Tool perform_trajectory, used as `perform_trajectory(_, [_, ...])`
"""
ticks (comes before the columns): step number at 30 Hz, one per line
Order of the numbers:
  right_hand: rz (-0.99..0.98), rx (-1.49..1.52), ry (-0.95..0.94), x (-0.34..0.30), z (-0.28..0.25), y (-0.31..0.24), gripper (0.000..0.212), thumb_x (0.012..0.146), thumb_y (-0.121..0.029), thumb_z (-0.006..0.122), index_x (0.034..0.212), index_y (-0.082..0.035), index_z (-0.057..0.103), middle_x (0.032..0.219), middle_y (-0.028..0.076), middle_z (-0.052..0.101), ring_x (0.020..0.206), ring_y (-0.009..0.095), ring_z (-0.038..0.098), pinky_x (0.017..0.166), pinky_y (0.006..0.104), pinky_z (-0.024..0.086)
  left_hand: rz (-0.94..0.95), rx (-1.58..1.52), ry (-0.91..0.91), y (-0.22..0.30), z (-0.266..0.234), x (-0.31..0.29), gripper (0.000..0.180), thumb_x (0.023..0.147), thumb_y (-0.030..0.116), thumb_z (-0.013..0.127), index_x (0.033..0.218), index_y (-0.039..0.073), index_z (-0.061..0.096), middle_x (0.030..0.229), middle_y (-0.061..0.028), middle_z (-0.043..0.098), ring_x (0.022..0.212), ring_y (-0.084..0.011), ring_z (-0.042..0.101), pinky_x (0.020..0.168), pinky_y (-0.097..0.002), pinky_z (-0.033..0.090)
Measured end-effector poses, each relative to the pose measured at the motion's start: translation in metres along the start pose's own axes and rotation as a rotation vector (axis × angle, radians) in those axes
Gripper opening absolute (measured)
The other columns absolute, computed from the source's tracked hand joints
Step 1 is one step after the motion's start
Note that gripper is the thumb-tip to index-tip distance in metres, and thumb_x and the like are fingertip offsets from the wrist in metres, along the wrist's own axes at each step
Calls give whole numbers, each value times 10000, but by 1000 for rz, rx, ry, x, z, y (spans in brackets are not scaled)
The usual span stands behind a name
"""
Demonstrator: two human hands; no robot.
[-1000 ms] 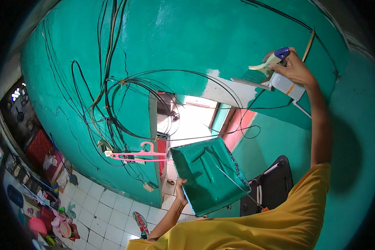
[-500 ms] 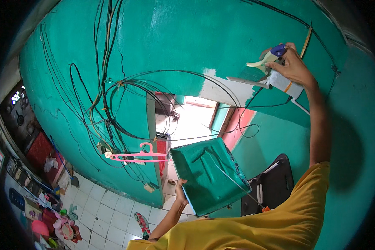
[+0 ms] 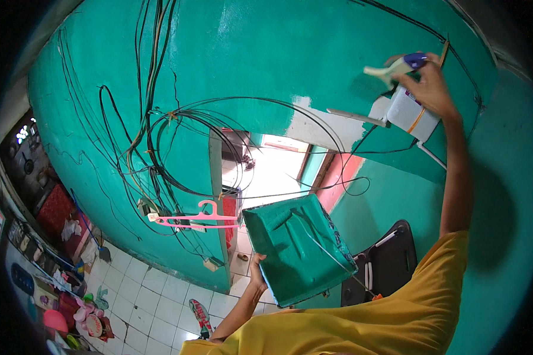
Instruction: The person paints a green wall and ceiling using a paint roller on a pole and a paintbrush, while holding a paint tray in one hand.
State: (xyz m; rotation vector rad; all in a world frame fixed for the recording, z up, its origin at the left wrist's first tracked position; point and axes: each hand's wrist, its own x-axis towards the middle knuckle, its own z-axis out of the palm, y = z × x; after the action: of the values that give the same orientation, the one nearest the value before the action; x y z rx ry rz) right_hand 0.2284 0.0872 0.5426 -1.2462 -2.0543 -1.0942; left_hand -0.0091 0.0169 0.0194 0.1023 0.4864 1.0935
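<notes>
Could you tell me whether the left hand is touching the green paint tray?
Touching: the head view shows the left hand gripping the lower left edge of the green paint tray.

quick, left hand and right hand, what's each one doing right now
Left hand: closed on the lower edge of the green paint tray, holding it up.
Right hand: closed on a paint brush raised at the wall.

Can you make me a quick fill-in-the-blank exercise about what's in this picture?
1. The left hand holds a paint tray coated in ____ paint.
2. The right hand holds a brush up against the ____.
3. A ____ hanger hangs from the cables.
4. The person's sleeve is ____.

Missing words: green; wall; pink; yellow
</notes>
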Motion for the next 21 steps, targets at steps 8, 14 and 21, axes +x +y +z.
perform_trajectory(8, [-43,431,22,5,-35,4,293,802,-266,667,1011,-63,635,985,79,643,890,170,594,792,320,469,-33,-2,-17,-3,-13,9,480,666,346,537,1065,80,526,956,-114,553,842,-282,547,695,-434,485])
perform_trajectory(14, [-128,426,-301,42,-9,16,372,752,-271,714,1066,-95,620,986,58,635,942,182,577,825,334,464,-7,-26,8,-1,-2,1,455,673,317,520,1041,50,533,903,-117,580,810,-277,578,747,-417,496])
perform_trajectory(21, [-79,462,-596,78,2,7,410,669,-322,773,970,-76,642,903,43,632,864,144,566,770,274,445,-35,-21,12,-2,4,-5,457,683,334,512,1037,46,543,894,-121,586,830,-281,575,773,-421,488])
